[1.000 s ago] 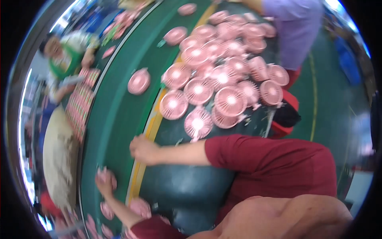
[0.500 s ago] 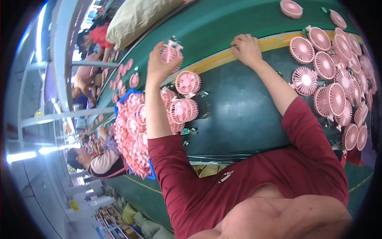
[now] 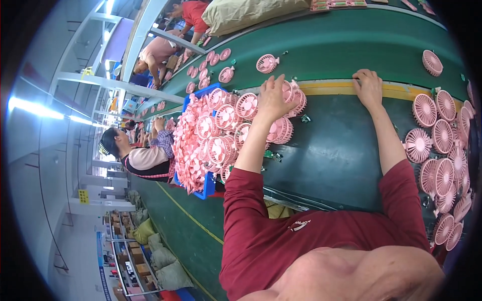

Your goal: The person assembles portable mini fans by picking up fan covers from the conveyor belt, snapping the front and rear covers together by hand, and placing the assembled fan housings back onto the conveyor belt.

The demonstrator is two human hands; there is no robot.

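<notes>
My left hand (image 3: 271,103) reaches over the pile at the belt's near edge. Its fingers and thumb curl round a small pink fan (image 3: 287,91), which sits against other stacked fans, partly covered by the hand. More round pink fans (image 3: 247,106) lie beside my left wrist, with small green circuit boards (image 3: 273,156) around them. Further right, my right hand (image 3: 369,89) rests on the yellow strip (image 3: 326,88), fingers apart and slightly bent, holding nothing. Several pink fans with slotted covers (image 3: 444,176) are heaped at the right.
A blue crate (image 3: 204,188) is heaped with loose pink parts (image 3: 191,143). Across the green conveyor belt (image 3: 341,47) lie scattered fans, including one (image 3: 432,62) at the right. A large pale sack (image 3: 251,14) stands beyond. Other people (image 3: 145,155) work at the left.
The view has turned, shifting the scene. My left hand has come from over the belt's edge down against the stacked fans. The right hand stays on the strip.
</notes>
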